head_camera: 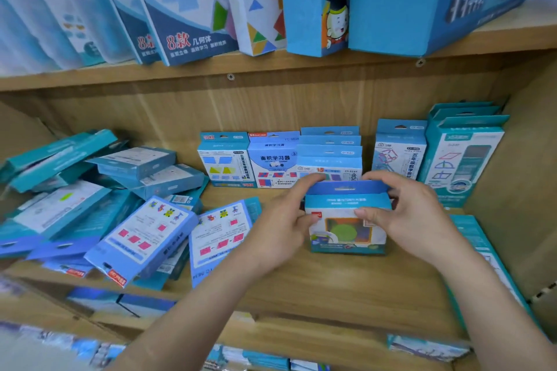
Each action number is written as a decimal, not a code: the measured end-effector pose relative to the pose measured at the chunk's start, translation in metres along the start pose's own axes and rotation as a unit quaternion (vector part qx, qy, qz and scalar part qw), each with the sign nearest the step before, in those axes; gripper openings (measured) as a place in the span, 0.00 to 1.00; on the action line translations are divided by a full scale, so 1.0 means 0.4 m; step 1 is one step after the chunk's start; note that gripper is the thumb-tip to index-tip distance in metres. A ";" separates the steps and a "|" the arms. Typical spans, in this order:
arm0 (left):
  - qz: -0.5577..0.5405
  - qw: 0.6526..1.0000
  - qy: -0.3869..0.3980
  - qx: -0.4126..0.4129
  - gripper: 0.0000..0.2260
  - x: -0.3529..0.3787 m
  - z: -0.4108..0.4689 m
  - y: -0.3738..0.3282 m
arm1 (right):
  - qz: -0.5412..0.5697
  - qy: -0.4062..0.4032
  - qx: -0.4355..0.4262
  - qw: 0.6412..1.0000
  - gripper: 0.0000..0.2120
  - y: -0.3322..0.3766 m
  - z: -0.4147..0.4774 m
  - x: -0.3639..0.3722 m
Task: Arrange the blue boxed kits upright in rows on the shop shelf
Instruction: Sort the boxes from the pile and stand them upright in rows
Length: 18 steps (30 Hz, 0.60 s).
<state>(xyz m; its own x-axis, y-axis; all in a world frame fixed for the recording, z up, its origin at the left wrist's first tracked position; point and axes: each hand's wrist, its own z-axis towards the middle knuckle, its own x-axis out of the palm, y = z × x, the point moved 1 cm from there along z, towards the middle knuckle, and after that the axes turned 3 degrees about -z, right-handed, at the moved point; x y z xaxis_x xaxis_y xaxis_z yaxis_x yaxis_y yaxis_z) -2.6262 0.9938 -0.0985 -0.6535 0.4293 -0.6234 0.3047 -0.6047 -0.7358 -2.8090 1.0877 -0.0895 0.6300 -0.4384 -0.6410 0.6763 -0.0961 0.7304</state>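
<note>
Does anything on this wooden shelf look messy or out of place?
Yes. The heap of blue boxed kits on the left lies flat, tilted and overlapping, unlike the blue kits along the back of the wooden shelf, which stand upright in a row.

upper box (193,24) "8款几何体", upright kit (274,159) "面积学习器"

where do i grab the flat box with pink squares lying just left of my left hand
Take the flat box by its near short end, coming from the shelf front: it lies flat, that end sits close to the shelf's front edge, and its left side is against the pile. Thumb on top, fingers beneath, probably. The left hand and right hand hold the small box.
</note>
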 end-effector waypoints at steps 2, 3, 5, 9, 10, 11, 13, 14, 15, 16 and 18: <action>-0.050 0.998 -0.035 0.018 0.27 -0.037 0.000 -0.018 | 0.024 -0.019 -0.022 0.999 0.20 0.040 0.009 -0.008; -0.072 0.996 -0.053 0.022 0.28 -0.062 0.000 -0.027 | 0.030 -0.029 -0.033 0.999 0.20 0.062 0.016 -0.010; -0.086 0.993 -0.083 0.016 0.29 -0.120 -0.002 -0.036 | 0.042 -0.036 -0.055 0.997 0.20 0.107 0.033 -0.008; -0.007 0.994 -0.111 0.009 0.25 -0.273 -0.014 0.001 | 0.074 -0.052 -0.092 0.992 0.19 0.181 0.074 0.033; 0.048 0.992 -0.117 -0.002 0.21 -0.317 -0.017 0.024 | 0.086 -0.063 -0.095 0.990 0.19 0.196 0.084 0.049; 0.111 0.987 -0.118 -0.020 0.16 -0.365 -0.019 0.052 | 0.101 -0.074 -0.097 0.987 0.20 0.213 0.095 0.066; 0.238 0.965 -0.101 -0.053 0.10 -0.460 -0.024 0.113 | 0.129 -0.091 -0.101 0.982 0.19 0.245 0.121 0.103; 0.290 0.951 -0.087 -0.063 0.08 -0.504 -0.028 0.143 | 0.142 -0.097 -0.099 0.980 0.19 0.260 0.134 0.123; 0.328 0.939 -0.072 -0.072 0.08 -0.541 -0.032 0.170 | 0.155 -0.103 -0.093 0.978 0.19 0.274 0.148 0.144; 0.353 0.931 -0.056 -0.078 0.08 -0.571 -0.035 0.195 | 0.168 -0.109 -0.086 0.976 0.19 0.288 0.162 0.166; 0.368 0.926 -0.033 -0.070 0.08 -0.610 -0.035 0.235 | 0.188 -0.119 -0.077 0.972 0.19 0.316 0.190 0.209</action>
<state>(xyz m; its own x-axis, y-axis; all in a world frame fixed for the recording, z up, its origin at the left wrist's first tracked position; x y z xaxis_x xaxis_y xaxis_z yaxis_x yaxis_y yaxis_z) -2.4284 0.8415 -0.0191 -0.2715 -0.1099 -0.9561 0.7690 -0.6222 -0.1469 -2.6999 0.9710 -0.0329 0.7500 -0.6126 -0.2494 0.4763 0.2385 0.8463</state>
